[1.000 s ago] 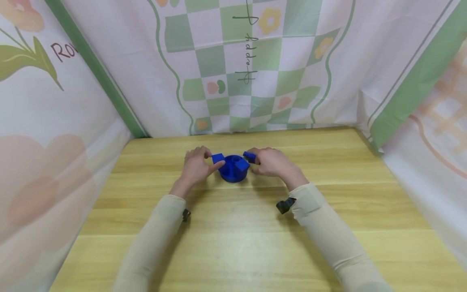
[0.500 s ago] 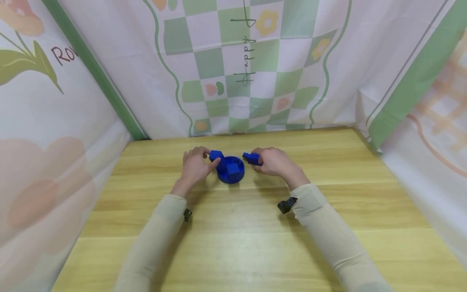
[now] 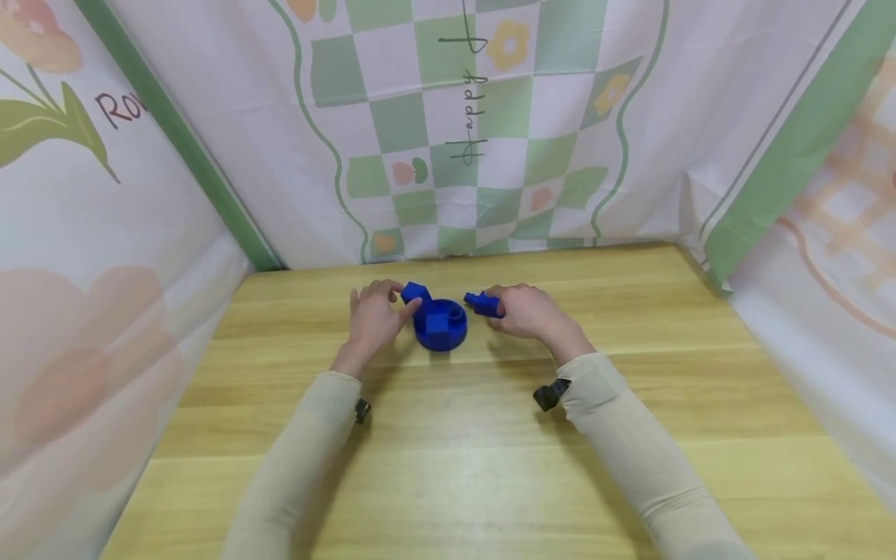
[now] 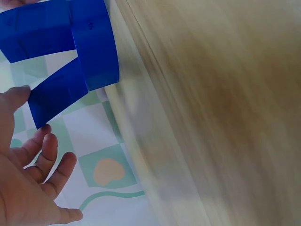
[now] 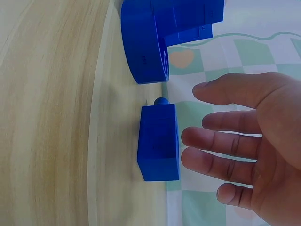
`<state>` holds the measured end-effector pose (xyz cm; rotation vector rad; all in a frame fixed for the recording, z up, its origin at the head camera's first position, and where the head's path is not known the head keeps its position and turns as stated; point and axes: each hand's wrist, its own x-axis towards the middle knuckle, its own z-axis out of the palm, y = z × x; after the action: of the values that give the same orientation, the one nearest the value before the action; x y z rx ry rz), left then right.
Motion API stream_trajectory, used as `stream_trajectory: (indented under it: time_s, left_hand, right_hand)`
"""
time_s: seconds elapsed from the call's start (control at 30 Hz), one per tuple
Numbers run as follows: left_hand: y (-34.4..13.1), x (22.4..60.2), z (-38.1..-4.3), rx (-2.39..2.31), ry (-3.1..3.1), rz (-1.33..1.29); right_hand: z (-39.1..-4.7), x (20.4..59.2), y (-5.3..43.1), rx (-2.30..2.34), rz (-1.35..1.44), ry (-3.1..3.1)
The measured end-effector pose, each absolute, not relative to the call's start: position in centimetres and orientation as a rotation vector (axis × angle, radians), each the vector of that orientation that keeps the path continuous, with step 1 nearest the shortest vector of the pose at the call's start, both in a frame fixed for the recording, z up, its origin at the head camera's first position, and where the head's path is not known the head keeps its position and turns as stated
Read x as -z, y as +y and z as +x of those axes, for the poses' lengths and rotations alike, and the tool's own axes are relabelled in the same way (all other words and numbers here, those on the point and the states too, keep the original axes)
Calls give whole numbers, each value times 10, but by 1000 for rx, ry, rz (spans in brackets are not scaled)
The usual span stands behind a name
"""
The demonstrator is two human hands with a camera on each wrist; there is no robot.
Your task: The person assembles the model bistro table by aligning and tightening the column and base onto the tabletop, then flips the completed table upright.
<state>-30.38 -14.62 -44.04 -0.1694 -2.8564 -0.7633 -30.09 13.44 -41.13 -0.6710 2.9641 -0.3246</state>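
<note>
A round blue base [image 3: 441,342] stands on the table, divided inside, with a blue cylinder [image 3: 456,313] in it. Two angular blue blocks rise from it: a front block [image 3: 437,323] and a left block [image 3: 416,294]. My left hand [image 3: 374,317] pinches the left block's upper end between thumb and a finger, as the left wrist view shows. To the right of the base, apart from it, a separate blue block with a round knob [image 5: 158,136] lies on the table. My right hand [image 3: 523,311] is beside that block, its thumb and fingers spread around it without a visible grip.
The wooden table [image 3: 448,451] stretches in front of both arms. Behind its far edge hangs a patterned curtain [image 3: 455,179], and more fabric closes in the left and right sides. A small black camera [image 3: 549,395] sits on the right wrist.
The base has turned clockwise as seen from above and shifted slightly left; its front block came round from the right, and the left block swung back. The right hand has hardly moved.
</note>
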Motion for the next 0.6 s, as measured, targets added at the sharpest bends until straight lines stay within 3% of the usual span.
stream_trajectory:
  time_s: [0.6]
  left_hand:
    - [-141, 440, -297, 776, -2827, -201]
  right_hand:
    - [-299, 414, 139, 333, -675, 2947]
